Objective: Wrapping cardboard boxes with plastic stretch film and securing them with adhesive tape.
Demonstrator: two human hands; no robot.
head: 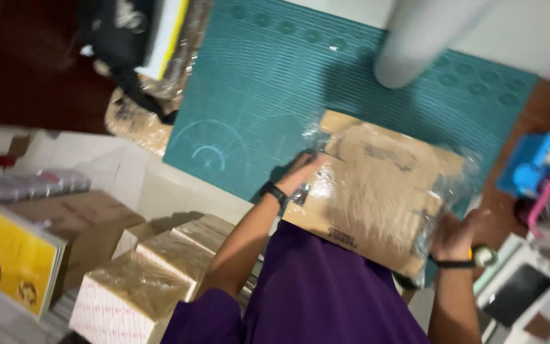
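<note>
A view looking down at a person in a purple shirt working at a desk (545, 105) covered by a green cutting mat (256, 102). Both hands grip a flat cardboard parcel (377, 191) wrapped in clear plastic film, which rests on the near part of the mat, against the person's body. The left hand (302, 172) (a dark band on its wrist) curls around the parcel's left edge; the right hand (456, 236), wearing a wristwatch, is closed on its lower right corner. A grey roll (418, 38) stands at the mat's far edge. Wrapped boxes (154, 274) are stacked on the floor to the left, beside a yellow package (11, 261).
</note>
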